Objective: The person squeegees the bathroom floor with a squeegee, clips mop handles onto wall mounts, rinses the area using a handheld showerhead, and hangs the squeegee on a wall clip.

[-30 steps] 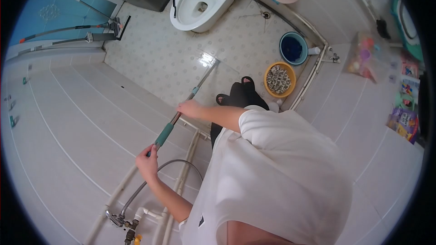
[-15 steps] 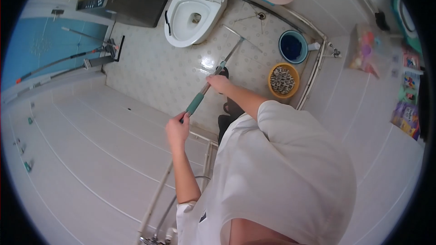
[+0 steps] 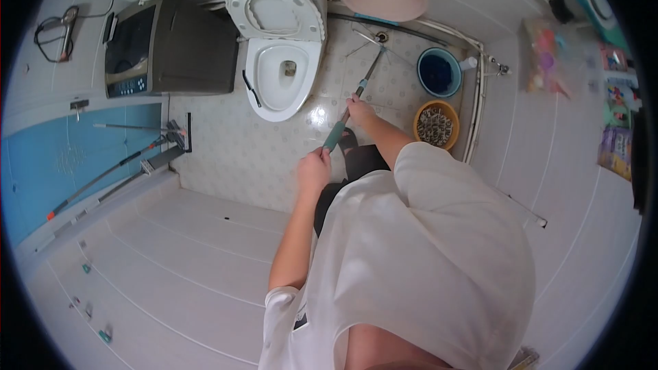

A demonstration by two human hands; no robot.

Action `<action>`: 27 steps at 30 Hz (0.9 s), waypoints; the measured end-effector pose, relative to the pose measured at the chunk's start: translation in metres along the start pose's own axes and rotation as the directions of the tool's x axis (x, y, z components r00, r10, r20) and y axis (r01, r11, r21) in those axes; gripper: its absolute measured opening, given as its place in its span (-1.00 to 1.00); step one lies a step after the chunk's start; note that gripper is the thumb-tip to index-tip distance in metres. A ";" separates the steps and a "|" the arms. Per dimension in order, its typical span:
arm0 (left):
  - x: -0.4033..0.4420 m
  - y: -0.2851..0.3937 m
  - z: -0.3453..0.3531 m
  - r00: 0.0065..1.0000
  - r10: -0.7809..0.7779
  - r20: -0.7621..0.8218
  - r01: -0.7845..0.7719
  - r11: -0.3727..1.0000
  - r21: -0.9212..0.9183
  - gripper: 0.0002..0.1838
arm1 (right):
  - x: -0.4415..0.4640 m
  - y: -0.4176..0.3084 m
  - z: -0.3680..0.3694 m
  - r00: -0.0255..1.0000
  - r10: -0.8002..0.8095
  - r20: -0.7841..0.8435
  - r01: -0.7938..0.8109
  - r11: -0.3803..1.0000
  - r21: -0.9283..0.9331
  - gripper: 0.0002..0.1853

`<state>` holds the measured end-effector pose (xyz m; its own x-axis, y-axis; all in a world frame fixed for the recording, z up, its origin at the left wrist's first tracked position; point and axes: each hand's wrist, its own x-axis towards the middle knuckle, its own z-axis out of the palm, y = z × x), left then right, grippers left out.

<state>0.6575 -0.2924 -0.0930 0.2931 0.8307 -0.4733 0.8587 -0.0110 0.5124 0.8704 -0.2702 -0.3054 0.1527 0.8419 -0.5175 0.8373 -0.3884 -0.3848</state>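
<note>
Both my hands are closed around a long-handled floor squeegee (image 3: 371, 68) with a metal pole and a green grip. My left hand (image 3: 314, 168) holds the upper end of the green grip. Lower on the pole, just past the grip, my right hand (image 3: 359, 109) is wrapped around the shaft. The thin crossbar head lies on the wet-looking tiled floor (image 3: 226, 164), close to the round floor drain (image 3: 382, 37). Part of the head is faint and blurred. My sandalled foot (image 3: 349, 139) shows beside the pole.
A toilet (image 3: 277, 99) with raised lid stands left of the squeegee. On the right sit a blue basin (image 3: 421, 72) and a yellow basin (image 3: 456, 127) full of small pieces. Washing machine (image 3: 195, 48) at left; mops (image 3: 103, 168) lean by the blue door (image 3: 41, 144). Pipes run along the wall.
The squeegee head has moved forward across the floor to the drain, and both hands have moved with it. My view has also shifted, showing more of the washing machine.
</note>
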 end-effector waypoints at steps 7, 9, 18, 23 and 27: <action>0.001 -0.010 -0.032 0.986 0.160 -0.036 -0.162 0.985 -0.058 -0.70 | -0.032 -0.027 -0.020 0.974 -0.044 -0.223 0.047 0.999 0.008 -0.75; -0.001 -0.035 -0.065 0.976 0.213 -0.043 -0.214 0.977 -0.017 -0.68 | -0.040 -0.048 -0.016 0.951 -0.140 -0.275 0.138 0.990 -0.026 -0.80; 0.035 -0.104 -0.232 0.957 0.237 0.168 -0.240 0.971 -0.003 -0.70 | -0.057 -0.169 0.031 0.971 -0.099 -0.217 0.124 0.987 0.105 -0.92; 0.063 -0.123 -0.273 0.855 0.463 0.234 -0.463 0.885 -0.061 -0.75 | -0.079 -0.231 0.077 0.942 0.163 -0.293 -0.085 0.961 0.263 -0.92; 0.085 -0.140 -0.245 0.750 0.555 0.360 -0.403 0.815 -0.417 -0.84 | -0.108 -0.256 0.131 0.822 0.436 -0.368 -0.302 0.880 0.367 -0.92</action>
<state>0.4596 -0.0837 -0.0295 0.8479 0.4161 -0.3284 0.4062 -0.1118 0.9069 0.5709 -0.3107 -0.2507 0.6833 0.6603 -0.3116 0.4978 -0.7335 -0.4628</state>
